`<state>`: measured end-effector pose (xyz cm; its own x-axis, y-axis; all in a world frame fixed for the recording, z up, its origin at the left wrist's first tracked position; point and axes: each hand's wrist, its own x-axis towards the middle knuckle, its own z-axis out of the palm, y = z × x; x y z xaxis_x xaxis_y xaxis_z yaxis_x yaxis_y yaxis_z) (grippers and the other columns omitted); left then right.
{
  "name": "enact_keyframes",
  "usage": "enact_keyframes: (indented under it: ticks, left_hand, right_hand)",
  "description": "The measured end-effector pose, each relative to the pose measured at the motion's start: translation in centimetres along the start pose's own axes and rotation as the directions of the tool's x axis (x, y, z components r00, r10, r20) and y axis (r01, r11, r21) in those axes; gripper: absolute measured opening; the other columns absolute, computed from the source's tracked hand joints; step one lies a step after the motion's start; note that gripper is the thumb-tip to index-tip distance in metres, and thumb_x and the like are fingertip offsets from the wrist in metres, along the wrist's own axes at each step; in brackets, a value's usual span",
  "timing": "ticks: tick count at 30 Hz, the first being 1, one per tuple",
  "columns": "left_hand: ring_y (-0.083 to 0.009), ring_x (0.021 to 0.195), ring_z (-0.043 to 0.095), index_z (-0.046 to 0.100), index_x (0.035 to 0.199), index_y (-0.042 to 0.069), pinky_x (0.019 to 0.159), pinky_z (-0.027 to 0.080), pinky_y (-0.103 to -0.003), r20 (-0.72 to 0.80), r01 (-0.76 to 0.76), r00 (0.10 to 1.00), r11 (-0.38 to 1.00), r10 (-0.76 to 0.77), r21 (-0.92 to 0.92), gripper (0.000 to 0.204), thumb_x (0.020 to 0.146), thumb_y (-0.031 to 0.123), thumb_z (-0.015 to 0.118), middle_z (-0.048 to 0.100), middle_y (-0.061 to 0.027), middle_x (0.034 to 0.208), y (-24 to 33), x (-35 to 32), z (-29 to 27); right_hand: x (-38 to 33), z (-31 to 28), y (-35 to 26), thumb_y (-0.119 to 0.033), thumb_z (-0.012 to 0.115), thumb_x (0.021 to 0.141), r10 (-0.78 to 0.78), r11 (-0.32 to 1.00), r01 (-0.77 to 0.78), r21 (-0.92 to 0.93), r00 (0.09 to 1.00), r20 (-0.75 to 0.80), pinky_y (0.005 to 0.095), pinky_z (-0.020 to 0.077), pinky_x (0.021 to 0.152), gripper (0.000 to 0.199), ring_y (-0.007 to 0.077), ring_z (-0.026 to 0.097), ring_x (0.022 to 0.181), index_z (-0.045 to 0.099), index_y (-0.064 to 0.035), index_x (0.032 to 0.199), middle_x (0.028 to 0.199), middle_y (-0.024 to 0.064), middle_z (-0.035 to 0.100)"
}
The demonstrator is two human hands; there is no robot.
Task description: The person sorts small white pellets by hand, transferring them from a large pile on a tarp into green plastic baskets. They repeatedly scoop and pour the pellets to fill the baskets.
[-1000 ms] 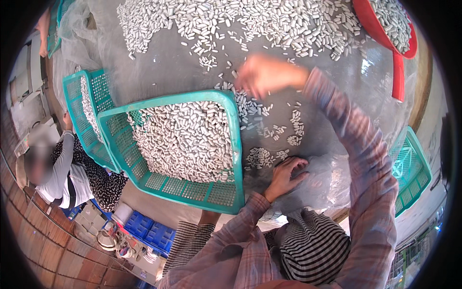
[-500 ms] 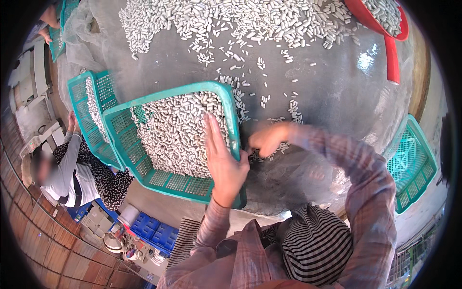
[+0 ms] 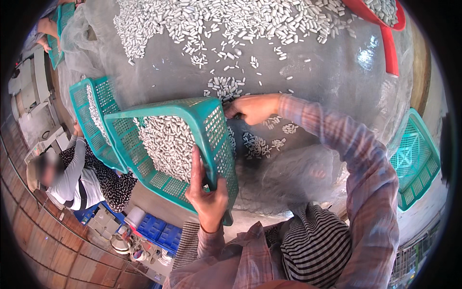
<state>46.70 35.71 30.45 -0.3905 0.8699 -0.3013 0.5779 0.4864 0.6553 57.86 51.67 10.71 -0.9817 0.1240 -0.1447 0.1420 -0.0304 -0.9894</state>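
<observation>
A teal plastic basket leans tilted to the left on the grey sheet, partly filled with small white-grey capsules. My left hand grips its near right wall, one finger inside the rim and the thumb outside. Just beyond the basket's right end, my right hand hovers low over the sheet with its fingers curled; what they hold, if anything, is hidden. Loose capsules lie beside those fingers, and more capsules are scattered below that hand.
A broad heap of capsules spreads along the far side. The red scoop at far right holds capsules. Another teal basket touches mine on the left, near a seated person. An empty teal basket stands at right.
The basket has tipped further, exposing its right outer wall. My left hand went from lying flat against the capsules to gripping the wall. My right hand moved away from me and slightly left.
</observation>
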Motion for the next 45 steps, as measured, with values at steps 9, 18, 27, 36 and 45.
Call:
enact_keyframes:
  ticks: [9,18,27,36,45]
  left_hand:
    - [-0.0116,0.087,0.063,0.045,0.137,-0.001,0.072,0.05,-0.023,-0.052,0.003,0.999,1.0,-0.001,0.031,0.074,0.064,-0.011,0.054,0.059,-0.0169,0.127,-1.0,-0.6,-0.4]
    - [-0.0329,0.087,0.068,0.042,0.139,0.001,0.071,0.053,-0.034,0.101,-0.079,0.993,0.989,0.067,0.125,0.076,0.065,-0.01,0.054,0.055,-0.0235,0.128,-1.0,0.8,2.2]
    - [-0.0162,0.09,0.067,0.046,0.135,-0.004,0.075,0.051,-0.027,0.095,-0.118,0.989,0.99,0.11,0.077,0.075,0.061,-0.009,0.055,0.057,-0.02,0.128,-1.9,0.1,0.9]
    - [-0.0241,0.087,0.069,0.043,0.136,-0.006,0.073,0.052,-0.027,0.111,-0.213,0.973,0.974,0.204,0.073,0.073,0.064,-0.008,0.058,0.056,-0.0244,0.127,-4.0,1.0,3.2]
    - [-0.02,0.06,0.062,0.038,0.14,-0.002,0.058,0.05,-0.028,0.177,-0.249,0.957,0.964,0.23,0.096,0.08,0.063,-0.006,0.057,0.058,-0.0228,0.124,-3.0,1.5,4.6]
  right_hand:
    - [-0.6,-5.5,-0.7,0.003,0.051,0.079,0.016,0.802,0.166,0.573,0.954,-0.299,0.0302,0.0496,0.093,0.045,0.0183,0.059,0.11,0.059,-0.0034,0.124,0.121,0.0087,0.062]
    - [2.5,-18.6,0.5,-0.009,0.051,0.091,-0.027,0.761,0.377,0.529,0.832,-0.554,0.0326,0.0477,0.092,0.041,0.0188,0.056,0.112,0.05,0.0032,0.131,0.124,0.0141,0.058]
    - [3.2,-8.5,-0.1,0.001,0.041,0.08,0.165,0.885,-0.138,0.445,0.986,-0.021,0.0299,0.0564,0.069,0.047,0.0186,0.066,0.083,0.056,0.0005,0.125,0.103,0.0135,0.066]
    - [-7.6,-7.2,1.6,-0.027,0.057,0.089,-0.358,0.761,-0.607,-0.23,-0.097,-0.929,0.0484,0.0223,0.111,0.062,0.0431,0.031,0.131,0.035,0.0021,0.14,0.14,0.0262,0.036]
    - [2.0,-19.7,1.3,-0.045,0.054,0.088,-0.254,0.623,-0.773,-0.122,-0.052,-0.966,0.0577,0.0205,0.111,0.07,0.0403,0.032,0.134,0.039,-0.0027,0.141,0.147,0.0177,0.036]
